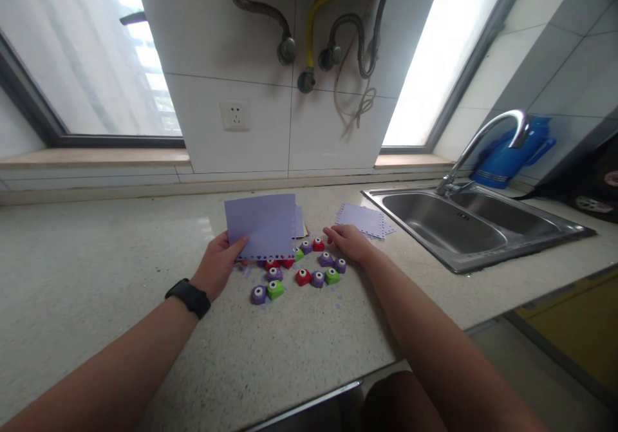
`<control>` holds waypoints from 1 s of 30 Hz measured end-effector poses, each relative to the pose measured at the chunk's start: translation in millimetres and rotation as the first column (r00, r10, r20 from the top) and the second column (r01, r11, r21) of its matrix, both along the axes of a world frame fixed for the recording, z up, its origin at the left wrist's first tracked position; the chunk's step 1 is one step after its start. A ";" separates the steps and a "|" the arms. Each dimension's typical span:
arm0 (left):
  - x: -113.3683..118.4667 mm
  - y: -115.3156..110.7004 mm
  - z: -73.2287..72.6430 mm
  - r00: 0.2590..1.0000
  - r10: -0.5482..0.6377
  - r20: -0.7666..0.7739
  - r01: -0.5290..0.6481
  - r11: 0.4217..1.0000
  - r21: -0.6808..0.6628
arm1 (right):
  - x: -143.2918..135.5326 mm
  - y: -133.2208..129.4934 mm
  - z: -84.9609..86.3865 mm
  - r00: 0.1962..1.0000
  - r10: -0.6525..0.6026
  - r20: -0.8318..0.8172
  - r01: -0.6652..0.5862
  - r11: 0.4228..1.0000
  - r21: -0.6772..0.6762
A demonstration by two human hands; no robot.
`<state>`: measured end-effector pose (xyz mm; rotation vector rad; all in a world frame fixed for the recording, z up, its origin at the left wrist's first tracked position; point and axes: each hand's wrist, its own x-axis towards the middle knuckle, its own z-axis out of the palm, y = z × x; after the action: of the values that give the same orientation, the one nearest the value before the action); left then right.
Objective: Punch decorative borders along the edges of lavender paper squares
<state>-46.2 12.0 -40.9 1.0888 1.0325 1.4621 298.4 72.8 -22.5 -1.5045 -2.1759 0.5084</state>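
My left hand (219, 261), with a black watch on its wrist, grips a sheet of purple paper (261, 223) by its lower left side. A row of small punched shapes runs along the sheet's bottom edge. Below it sit several craft punches in red (303, 277), purple (259, 295) and green (275, 290), each with a white button; the sheet partly covers some. My right hand (352, 242) rests on the counter beside the punches, fingers loosely bent and slightly apart, with nothing visible in them. Just behind it lie purple sheets (361, 218) with punched edges.
More paper (299, 221) lies partly hidden behind the held sheet. Tiny purple paper bits are scattered on the speckled counter (203, 361). To the right is a steel double sink (456, 266) with a tap (483, 132) and a blue jug (512, 155). A socket (235, 116) and hoses are on the wall.
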 end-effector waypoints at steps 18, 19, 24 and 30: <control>2.9 -3.9 6.2 0.998 -0.027 -0.051 0.028 0.999 0.022 | -6.0 -2.0 -10.3 0.994 -0.104 -0.023 0.105 0.994 0.019; 2.7 -3.8 5.8 0.998 -0.030 -0.052 0.031 0.999 0.023 | -5.3 -1.1 -10.8 0.994 -0.103 -0.037 0.103 0.995 0.014; 0.8 -3.0 2.7 0.995 -0.051 -0.087 0.054 0.998 0.028 | -0.3 3.7 -14.8 0.981 -0.133 -0.141 0.132 0.991 -0.012; 0.2 -5.6 3.2 0.990 -0.058 -0.127 0.061 0.998 0.026 | 2.3 5.7 -17.0 0.967 -0.143 -0.211 0.141 0.990 -0.029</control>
<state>-46.0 6.4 -37.7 1.2364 1.0600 1.3788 300.8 78.5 -39.5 -1.5243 -1.8901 0.6067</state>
